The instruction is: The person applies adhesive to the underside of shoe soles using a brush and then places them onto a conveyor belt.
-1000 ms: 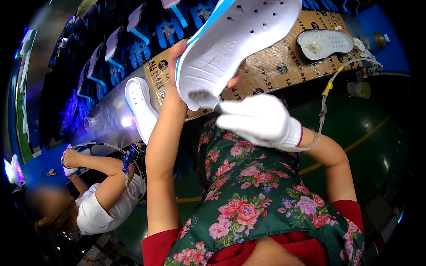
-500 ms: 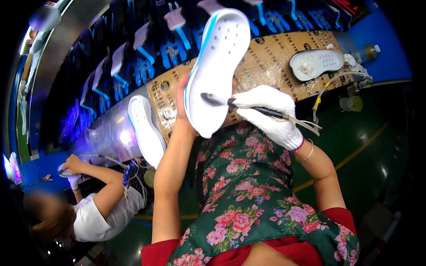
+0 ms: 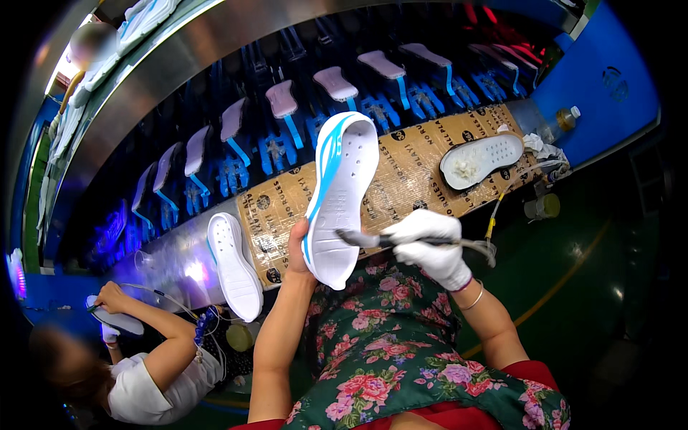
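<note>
A white shoe sole (image 3: 345, 208) with a blue-patterned side wall stands tilted in front of me, its hollow face toward me. My left hand (image 3: 298, 249), bare, grips its left side near the lower end; most of its fingers are hidden behind the sole. In a white knit glove, my right hand (image 3: 432, 247) is closed around a dark-handled brush (image 3: 390, 241) with a thin tube running from its rear. The brush's bristles overlap the sole's inner face toward the lower end; whether they touch is unclear.
Another white sole (image 3: 235, 269) lies left on the bench. Printed brown cardboard (image 3: 416, 179) covers the middle, bearing a grey sole (image 3: 494, 158) with whitish clumps. Behind runs a rack with pink pads (image 3: 335, 82). A bottle (image 3: 566, 118) stands right; a co-worker (image 3: 158, 380) sits left.
The view has shifted, so the bench and rack show more fully. The held sole appears lower and turned, with more of its blue side wall showing. Both hands keep their hold.
</note>
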Demonstrator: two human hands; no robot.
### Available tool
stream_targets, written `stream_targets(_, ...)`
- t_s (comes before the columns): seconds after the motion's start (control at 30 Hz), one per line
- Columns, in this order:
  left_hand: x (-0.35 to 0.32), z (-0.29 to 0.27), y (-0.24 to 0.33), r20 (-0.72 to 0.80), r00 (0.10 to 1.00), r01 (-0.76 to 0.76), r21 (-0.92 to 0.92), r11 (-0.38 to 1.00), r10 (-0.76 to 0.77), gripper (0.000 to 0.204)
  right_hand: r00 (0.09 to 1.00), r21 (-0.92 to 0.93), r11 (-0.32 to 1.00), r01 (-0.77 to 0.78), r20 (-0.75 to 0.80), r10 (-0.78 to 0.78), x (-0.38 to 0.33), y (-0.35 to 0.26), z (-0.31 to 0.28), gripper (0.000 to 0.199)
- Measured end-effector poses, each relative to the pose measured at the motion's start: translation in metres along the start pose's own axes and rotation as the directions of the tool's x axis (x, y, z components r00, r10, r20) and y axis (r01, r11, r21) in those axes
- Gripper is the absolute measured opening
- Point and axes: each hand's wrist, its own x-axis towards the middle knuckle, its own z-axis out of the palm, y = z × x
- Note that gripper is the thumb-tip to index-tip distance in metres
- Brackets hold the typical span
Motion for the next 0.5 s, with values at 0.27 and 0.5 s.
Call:
stream_targets(0.27,-0.01,0.052,0.044,0.2,0.98,-0.052,0.133,0.99,0.025,0.123,0.866,0.489,0.872,0.03,-0.448,0.222,-0.026,0.029,-0.052,0.019)
stream_targets(0.5,0.018,0.159,0.118,0.639,0.744,-0.211,-0.052,0.976,0.195,0.129,0.797,0.529,0.848,-0.017,-0.506,0.331,-0.029,0.039,-0.058,0.017)
